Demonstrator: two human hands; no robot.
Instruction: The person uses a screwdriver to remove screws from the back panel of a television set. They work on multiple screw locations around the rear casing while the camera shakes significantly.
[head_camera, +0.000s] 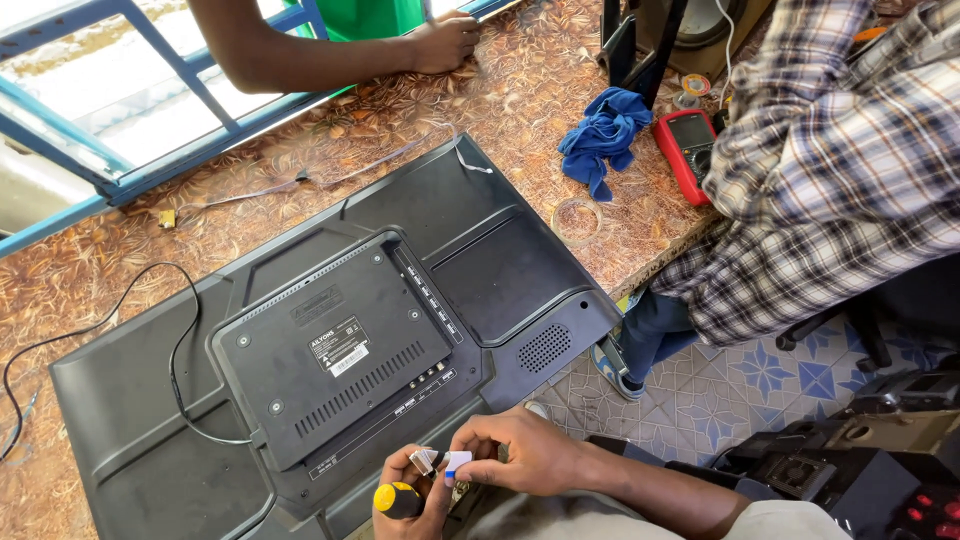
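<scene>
Black television (330, 350) overhanging table edge (640, 262)

A black television (330, 360) lies face down on the patterned surface (90, 270). The left hand (408, 492) grips a yellow-handled screwdriver (397, 499); the right hand (510, 450) pinches a small white piece (457, 461).

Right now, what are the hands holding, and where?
Left hand grips a yellow-and-black screwdriver handle; right hand pinches a small white-and-blue piece at its end.
</scene>
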